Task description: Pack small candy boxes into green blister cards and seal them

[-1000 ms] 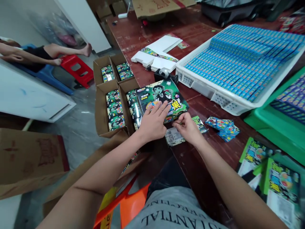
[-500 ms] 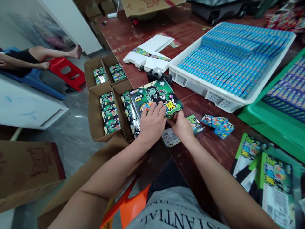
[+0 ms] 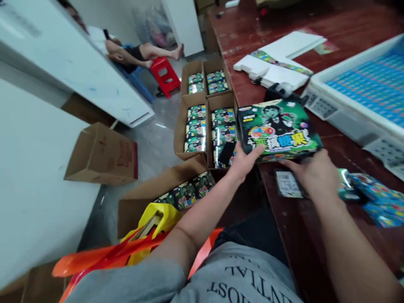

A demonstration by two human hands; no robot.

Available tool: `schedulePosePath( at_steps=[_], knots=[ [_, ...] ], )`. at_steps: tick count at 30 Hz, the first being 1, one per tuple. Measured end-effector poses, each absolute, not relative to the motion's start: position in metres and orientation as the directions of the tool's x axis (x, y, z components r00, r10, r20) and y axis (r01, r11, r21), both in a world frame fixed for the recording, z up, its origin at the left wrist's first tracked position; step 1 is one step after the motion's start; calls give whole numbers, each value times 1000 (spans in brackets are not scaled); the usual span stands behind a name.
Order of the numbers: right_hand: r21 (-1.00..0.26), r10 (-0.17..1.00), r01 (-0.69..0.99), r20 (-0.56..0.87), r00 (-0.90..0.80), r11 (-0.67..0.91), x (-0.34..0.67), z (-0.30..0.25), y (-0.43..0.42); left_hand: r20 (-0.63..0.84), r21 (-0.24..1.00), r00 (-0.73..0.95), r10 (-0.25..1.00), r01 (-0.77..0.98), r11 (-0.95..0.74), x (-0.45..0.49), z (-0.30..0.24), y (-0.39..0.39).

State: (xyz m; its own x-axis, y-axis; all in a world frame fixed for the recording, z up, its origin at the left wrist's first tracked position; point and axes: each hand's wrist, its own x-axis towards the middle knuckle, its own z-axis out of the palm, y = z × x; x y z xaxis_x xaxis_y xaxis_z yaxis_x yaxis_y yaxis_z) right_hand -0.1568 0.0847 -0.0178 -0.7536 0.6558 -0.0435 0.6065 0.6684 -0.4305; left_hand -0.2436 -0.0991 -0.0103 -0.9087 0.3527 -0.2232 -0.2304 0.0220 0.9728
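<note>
A dark green candy box with a cartoon vampire on its lid is held between my two hands at the table's edge. My left hand grips its near left corner, thumb on the lid. At the near right corner my right hand holds it, some fingers hidden under the box. Left of it, open cardboard cartons on the floor hold several matching candy boxes. Beside my right hand lie a flat piece with a white label and several blue packets.
A white plastic crate of blue packs stands on the red-brown table, near white boards. A lone carton stands on the floor at left. Farther back, a person sits by a red stool.
My view has swung left. My left hand has moved from the top of the candy box to its left corner, and the right hand still holds the right corner.
</note>
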Motion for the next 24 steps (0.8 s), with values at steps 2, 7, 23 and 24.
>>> schedulePosePath(
  at_steps=[2,7,23,24],
  knots=[
    [-402,600,543,20,-800,737,-150,-5,77,-293,941,-866,405,-336,-38,-252,-6,-118],
    [-569,334,96,330,-883,817,-135,37,16,-322,919,-805,498,-140,369,-313,81,-237],
    [-665,28,-162,266,-964,729,-176,-56,7,-927,334,-370,66,-729,597,-250,26,-460],
    [-673,14,-172,262,-965,720,-177,-56,7,-920,352,-388,63,-741,572,-244,5,-453]
  ],
)
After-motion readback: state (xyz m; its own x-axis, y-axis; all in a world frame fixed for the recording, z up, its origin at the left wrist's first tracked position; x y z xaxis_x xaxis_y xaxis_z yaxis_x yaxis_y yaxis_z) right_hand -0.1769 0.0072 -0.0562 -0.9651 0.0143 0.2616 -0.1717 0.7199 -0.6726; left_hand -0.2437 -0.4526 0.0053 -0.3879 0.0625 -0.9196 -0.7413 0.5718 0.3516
